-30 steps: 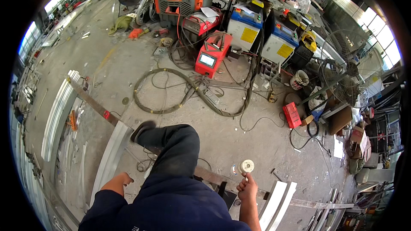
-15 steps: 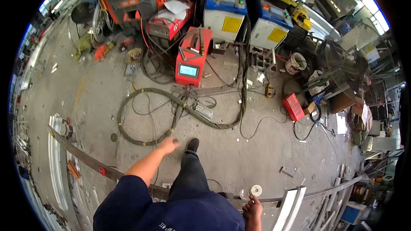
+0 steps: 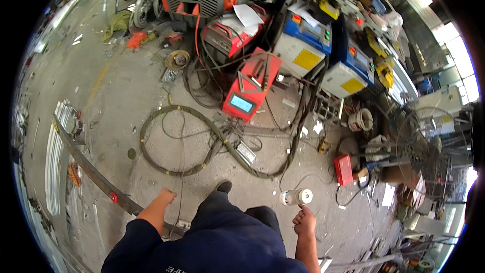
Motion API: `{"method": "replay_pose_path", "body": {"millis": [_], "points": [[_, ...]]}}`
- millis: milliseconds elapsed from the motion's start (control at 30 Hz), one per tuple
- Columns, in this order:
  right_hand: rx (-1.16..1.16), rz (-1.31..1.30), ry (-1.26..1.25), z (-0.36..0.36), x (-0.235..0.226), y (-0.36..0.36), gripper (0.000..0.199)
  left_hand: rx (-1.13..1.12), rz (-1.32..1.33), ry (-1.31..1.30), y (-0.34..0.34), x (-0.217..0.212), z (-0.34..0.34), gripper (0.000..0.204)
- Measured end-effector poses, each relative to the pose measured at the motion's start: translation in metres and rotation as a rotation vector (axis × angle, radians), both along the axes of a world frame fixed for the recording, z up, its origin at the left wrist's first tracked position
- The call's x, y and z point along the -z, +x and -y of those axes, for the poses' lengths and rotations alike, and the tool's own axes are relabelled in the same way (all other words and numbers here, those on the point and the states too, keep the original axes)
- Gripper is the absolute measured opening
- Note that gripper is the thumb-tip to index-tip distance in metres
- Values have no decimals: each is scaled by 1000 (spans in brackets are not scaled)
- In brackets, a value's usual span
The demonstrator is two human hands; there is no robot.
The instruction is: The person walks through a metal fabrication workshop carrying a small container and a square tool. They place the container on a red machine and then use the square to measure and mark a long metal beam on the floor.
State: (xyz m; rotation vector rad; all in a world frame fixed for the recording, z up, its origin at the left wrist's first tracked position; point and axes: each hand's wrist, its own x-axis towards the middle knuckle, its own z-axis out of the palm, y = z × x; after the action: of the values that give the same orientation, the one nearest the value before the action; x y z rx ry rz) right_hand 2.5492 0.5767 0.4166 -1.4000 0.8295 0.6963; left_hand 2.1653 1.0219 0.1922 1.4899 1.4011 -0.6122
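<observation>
Forward, pinched a jar (image 3: 296, 197) with the right hand (image 3: 304, 220); drew the left hand (image 3: 166, 196) back toward the body, couldn't tell its grip.

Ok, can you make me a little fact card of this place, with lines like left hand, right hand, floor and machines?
Left hand: held out over the floor, nothing seen in it
Right hand: holding a clear jar with a round white lid
On the floor: a thick cable in a loop, a red box, a bucket
Machines: a red one with a lit screen, others behind it
</observation>
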Motion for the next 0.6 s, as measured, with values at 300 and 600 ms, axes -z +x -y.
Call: {"method": "replay_pose_path", "body": {"millis": [300, 600], "points": [[-341, 43, -33, -145, 44, 218, 16, -670, 215, 153, 12, -43, 4, 33], [-636, -55, 75, -392, 147, 435, 15, -1166, -280, 33, 80, -57, 173, 14]]}}
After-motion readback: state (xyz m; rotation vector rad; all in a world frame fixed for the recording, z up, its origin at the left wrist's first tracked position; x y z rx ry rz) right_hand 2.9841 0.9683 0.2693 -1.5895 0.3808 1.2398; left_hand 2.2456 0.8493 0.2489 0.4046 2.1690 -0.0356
